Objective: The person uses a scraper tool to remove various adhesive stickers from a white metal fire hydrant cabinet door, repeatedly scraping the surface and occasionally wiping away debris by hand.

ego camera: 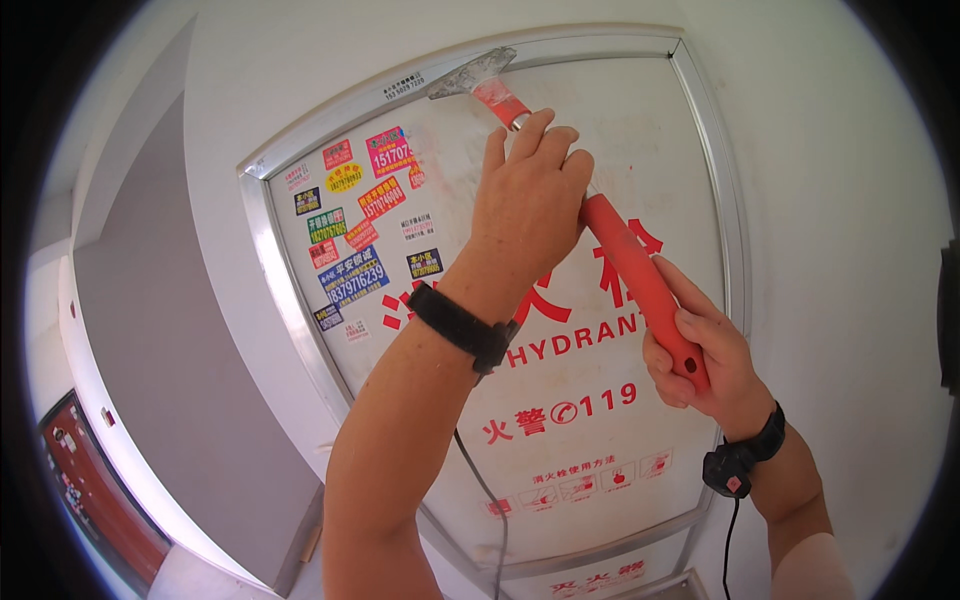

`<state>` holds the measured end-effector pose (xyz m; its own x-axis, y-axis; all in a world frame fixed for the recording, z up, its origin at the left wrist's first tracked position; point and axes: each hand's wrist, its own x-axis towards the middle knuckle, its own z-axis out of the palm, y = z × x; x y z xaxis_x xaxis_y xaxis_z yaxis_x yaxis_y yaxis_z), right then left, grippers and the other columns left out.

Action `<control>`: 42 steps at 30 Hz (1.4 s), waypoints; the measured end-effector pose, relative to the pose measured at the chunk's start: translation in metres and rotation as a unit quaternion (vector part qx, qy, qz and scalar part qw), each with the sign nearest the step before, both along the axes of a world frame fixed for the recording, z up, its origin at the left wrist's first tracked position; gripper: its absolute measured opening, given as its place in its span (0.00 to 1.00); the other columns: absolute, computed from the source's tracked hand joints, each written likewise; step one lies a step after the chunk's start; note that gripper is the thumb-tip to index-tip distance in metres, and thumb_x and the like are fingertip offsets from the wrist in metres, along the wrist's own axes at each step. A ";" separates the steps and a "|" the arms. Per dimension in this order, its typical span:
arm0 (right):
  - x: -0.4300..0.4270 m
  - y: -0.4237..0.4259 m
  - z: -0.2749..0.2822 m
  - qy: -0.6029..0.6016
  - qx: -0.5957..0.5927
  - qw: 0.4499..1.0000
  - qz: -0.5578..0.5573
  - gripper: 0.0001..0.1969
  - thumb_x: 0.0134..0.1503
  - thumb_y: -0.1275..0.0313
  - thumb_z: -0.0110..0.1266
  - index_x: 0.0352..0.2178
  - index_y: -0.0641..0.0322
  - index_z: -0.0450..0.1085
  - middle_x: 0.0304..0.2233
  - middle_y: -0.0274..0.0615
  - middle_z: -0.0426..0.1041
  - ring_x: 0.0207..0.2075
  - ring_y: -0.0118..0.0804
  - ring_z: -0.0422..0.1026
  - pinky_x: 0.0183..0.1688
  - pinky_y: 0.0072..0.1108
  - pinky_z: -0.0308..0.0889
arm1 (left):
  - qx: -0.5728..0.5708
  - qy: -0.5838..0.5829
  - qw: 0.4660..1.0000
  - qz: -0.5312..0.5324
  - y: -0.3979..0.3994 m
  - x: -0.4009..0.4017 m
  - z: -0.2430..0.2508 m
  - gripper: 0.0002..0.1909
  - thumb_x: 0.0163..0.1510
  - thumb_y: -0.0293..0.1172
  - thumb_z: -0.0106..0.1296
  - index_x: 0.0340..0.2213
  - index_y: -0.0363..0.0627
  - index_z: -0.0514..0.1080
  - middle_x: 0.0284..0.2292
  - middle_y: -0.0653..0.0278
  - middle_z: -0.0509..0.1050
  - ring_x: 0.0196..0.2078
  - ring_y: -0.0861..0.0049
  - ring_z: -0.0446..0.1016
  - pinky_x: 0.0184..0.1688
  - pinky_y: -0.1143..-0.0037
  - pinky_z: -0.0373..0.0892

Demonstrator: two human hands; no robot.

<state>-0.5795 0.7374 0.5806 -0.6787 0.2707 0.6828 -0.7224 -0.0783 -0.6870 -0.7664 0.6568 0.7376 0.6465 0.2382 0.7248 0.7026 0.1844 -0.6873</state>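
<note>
A long-handled scraper [637, 277] with a red grip and a wide, smeared metal blade is held in both hands, slanting up to the left. My left hand [532, 191] wraps its metal shaft below the blade head. Around the lower end of the red grip is my right hand [701, 360]. The blade lies at the top edge of a white fire hydrant cabinet door [600, 135], by the metal frame [570, 49]; whether it touches cannot be told. Several coloured stickers [352, 277] cover the door's left part. A faint reddish smear is right of the pink sticker [388, 152].
Another small printed notice [403, 87] is on the upper frame. White wall [810, 225] surrounds the cabinet. A grey recess [172, 300] and a dark red door [97, 487] stand at left. Black wristbands with cables [727, 547] are on both wrists.
</note>
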 end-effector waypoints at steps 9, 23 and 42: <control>-0.004 0.020 0.022 0.005 0.004 0.999 0.050 0.30 0.66 0.68 0.37 0.68 0.55 0.44 0.30 0.45 0.69 0.13 0.28 0.60 0.14 0.21 0.55 | -0.011 0.004 0.999 0.031 0.024 -0.011 0.025 0.10 0.44 0.27 0.61 0.31 0.43 0.74 0.40 0.60 0.75 0.57 0.58 0.67 0.57 0.55 0.62; 0.022 -0.014 0.054 -0.064 -0.044 0.994 -0.074 0.29 0.66 0.69 0.38 0.68 0.58 0.47 0.43 0.47 0.70 0.17 0.27 0.62 0.15 0.18 0.53 | -0.020 -0.074 0.997 -0.022 0.025 -0.004 0.031 0.12 0.43 0.21 0.61 0.30 0.46 0.70 0.40 0.61 0.73 0.58 0.53 0.65 0.54 0.57 0.64; 0.001 0.004 0.057 -0.081 -0.026 0.996 -0.041 0.27 0.67 0.68 0.39 0.67 0.50 0.50 0.24 0.44 0.67 0.14 0.30 0.61 0.18 0.22 0.58 | -0.056 -0.026 0.998 -0.003 0.019 -0.024 0.050 0.11 0.42 0.20 0.59 0.29 0.45 0.71 0.39 0.60 0.74 0.58 0.52 0.65 0.49 0.58 0.67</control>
<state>-0.5786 0.7416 0.6373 -0.7529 0.3612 0.5501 -0.6079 -0.0615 -0.7916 -0.7899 0.6760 0.7874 0.6098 0.3150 0.7273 0.7394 0.1043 -0.6651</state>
